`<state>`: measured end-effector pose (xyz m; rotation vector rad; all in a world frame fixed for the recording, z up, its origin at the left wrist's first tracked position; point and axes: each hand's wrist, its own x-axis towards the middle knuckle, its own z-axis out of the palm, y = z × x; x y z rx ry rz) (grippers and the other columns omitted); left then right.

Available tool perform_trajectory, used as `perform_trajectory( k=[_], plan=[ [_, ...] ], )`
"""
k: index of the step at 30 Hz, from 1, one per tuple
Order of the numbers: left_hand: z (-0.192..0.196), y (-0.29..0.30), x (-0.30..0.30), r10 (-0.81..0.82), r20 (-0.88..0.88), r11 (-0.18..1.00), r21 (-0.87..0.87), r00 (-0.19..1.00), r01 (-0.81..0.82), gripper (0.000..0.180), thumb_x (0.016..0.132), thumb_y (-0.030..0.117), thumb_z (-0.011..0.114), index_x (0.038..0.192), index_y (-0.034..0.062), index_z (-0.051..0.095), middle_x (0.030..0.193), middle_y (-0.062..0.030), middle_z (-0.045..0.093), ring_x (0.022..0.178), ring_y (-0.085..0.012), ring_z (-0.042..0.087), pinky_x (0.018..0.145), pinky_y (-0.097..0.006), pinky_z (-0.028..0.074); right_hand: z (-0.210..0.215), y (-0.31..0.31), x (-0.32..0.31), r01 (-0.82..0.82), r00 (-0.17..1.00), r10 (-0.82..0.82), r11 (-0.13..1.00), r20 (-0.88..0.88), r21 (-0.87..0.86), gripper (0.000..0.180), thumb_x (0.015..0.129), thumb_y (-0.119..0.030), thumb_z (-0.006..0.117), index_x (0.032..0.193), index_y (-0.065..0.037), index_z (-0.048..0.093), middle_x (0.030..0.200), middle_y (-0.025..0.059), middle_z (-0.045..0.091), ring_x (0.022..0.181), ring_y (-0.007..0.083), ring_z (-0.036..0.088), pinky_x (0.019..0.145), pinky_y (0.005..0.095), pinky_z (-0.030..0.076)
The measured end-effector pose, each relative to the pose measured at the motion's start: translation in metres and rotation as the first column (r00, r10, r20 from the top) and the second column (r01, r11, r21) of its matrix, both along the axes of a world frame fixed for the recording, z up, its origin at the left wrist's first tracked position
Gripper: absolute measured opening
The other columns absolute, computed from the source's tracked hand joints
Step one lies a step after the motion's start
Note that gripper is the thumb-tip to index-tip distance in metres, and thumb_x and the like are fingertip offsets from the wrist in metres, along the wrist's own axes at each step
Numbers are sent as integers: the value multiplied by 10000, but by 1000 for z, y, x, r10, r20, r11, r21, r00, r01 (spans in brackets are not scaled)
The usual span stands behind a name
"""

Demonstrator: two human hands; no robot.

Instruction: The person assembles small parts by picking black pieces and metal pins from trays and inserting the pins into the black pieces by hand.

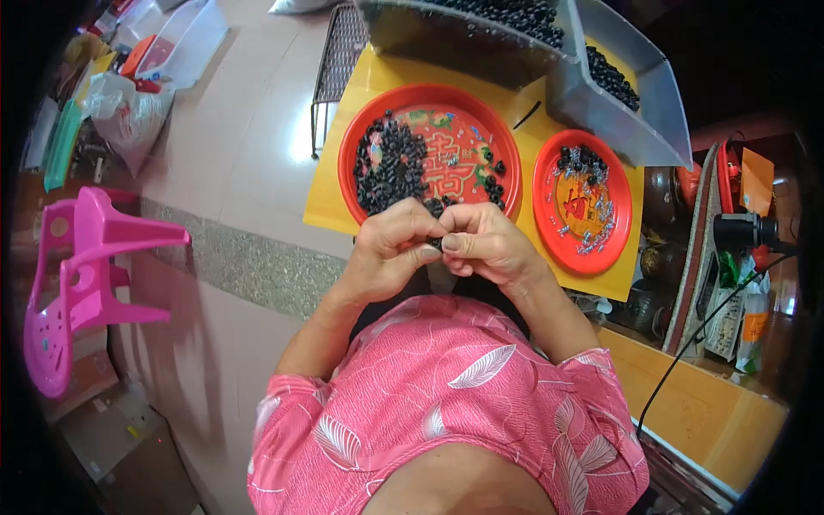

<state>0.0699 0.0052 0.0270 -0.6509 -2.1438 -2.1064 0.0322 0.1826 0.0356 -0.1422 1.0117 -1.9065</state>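
Observation:
My left hand point(396, 247) and my right hand point(487, 247) meet in front of my body, just over the near rim of a large red round tray point(346, 172). Both are closed, pinching a small black part point(435, 243) between thumbs and fingertips; the fingers cover most of it, so its exact kind does not show. Many small black parts point(390, 163) lie heaped on the left half of that tray, with a few ring-shaped ones point(495, 190) at its right. A smaller red tray point(542, 184) to the right holds black pieces and small shiny metal bits point(601, 232).
Two translucent bins point(463, 53) point(614, 129) of black parts stand at the far side of the yellow board point(330, 189). A pink plastic chair point(94, 257) lies tipped at left, near cardboard boxes point(129, 438). A black cable point(687, 352) hangs at right beside a cluttered shelf.

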Motion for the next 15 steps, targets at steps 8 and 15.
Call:
perform_trajectory(
  k=[8,15],
  plan=[
    [82,-23,25,-6,-157,987,157,988,31,112,676,45,605,760,-28,613,693,-129,568,638,-235,534,578,-326,414,11,-1,-8,-14,998,18,997,-61,70,175,784,-105,623,895,22,576,726,63,586,567,84,535,476,187,430],
    [138,-46,30,-819,-551,280,-143,159,949,136,836,54,484,915,1,580,923,-178,572,841,-292,583,574,-308,464,55,20,-69,224,915,-130,951,-383,212,186,783,-106,617,919,14,576,697,67,597,557,87,563,473,178,450]
  ],
)
